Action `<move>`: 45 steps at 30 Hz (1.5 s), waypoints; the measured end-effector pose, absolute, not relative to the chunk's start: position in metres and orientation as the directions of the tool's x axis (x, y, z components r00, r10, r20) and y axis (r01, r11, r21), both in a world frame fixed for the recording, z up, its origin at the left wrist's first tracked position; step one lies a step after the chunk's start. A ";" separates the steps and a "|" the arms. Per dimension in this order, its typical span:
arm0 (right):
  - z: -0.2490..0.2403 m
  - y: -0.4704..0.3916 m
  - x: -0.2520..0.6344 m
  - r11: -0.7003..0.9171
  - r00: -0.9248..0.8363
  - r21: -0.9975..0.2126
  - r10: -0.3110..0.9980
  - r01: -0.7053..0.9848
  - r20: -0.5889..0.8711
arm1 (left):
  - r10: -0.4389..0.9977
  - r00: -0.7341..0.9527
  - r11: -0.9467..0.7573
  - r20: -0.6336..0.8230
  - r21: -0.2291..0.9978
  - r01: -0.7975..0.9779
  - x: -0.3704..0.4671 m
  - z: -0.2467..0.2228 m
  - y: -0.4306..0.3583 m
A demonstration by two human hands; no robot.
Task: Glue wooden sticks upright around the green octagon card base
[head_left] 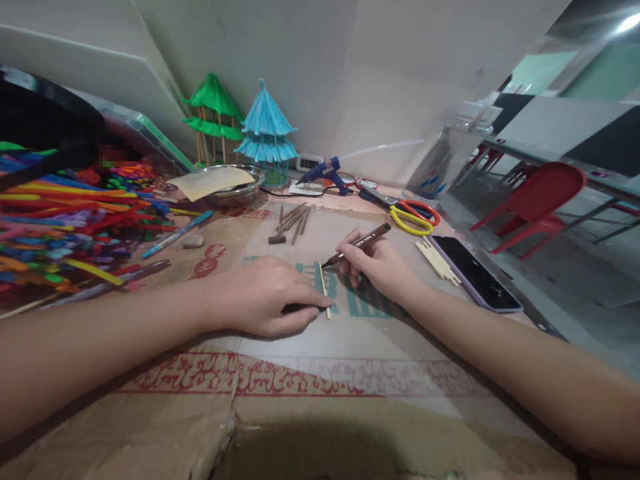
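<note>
My left hand (275, 295) lies low on the sheet, its index fingertip and thumb at the lower part of a thin pale wooden stick (323, 283), steadying it. Between the fingers of my right hand (373, 261) is a brown marker (367, 241), its dark tip touching the stick near its upper end. Several brown sticks (299, 221) lie in a loose pile beyond my left hand, with the brown marker cap (277, 240) beside them. To the right of my right hand, several pale sticks (437, 262) are bunched together.
A phone (475, 273), yellow-and-red-handled scissors (413, 220) and a blue glue gun (325, 175) lie right and back. Green (213, 113) and blue (269, 133) pagoda models stand behind a metal bowl (235, 193). Colourful pipe cleaners (65, 227) heap at left; a blue pen (177, 235) lies nearby.
</note>
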State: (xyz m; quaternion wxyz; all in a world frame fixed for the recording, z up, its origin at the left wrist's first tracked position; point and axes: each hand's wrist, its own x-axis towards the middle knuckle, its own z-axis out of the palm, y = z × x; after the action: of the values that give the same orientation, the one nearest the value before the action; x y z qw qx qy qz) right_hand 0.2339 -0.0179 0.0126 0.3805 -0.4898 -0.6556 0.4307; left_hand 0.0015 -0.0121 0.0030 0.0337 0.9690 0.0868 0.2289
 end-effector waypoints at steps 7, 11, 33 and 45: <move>0.011 -0.016 0.234 0.181 -0.248 -0.929 0.963 0.322 0.101 | 0.188 0.882 -0.982 0.432 0.098 0.161 0.002 0.003 -0.012; 0.011 -0.017 0.234 0.182 -0.242 -0.930 0.964 0.319 0.105 | 0.191 0.887 -0.981 0.420 0.097 0.165 0.002 0.003 -0.012; 0.013 -0.019 0.233 0.114 -0.220 -0.949 0.974 0.294 0.049 | 0.198 0.895 -0.980 0.400 0.101 0.172 0.003 0.005 -0.012; 0.011 -0.017 0.234 0.130 -0.221 -0.944 0.973 0.304 0.063 | 0.210 0.898 -0.977 0.386 0.111 0.181 0.003 0.004 -0.012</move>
State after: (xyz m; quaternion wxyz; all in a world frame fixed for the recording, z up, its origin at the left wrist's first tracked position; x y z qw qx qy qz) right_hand 0.2344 -0.0171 0.0112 0.3820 -0.4933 -0.6475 0.4376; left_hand 0.0026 -0.0118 0.0043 0.0359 0.9735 0.1005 0.2022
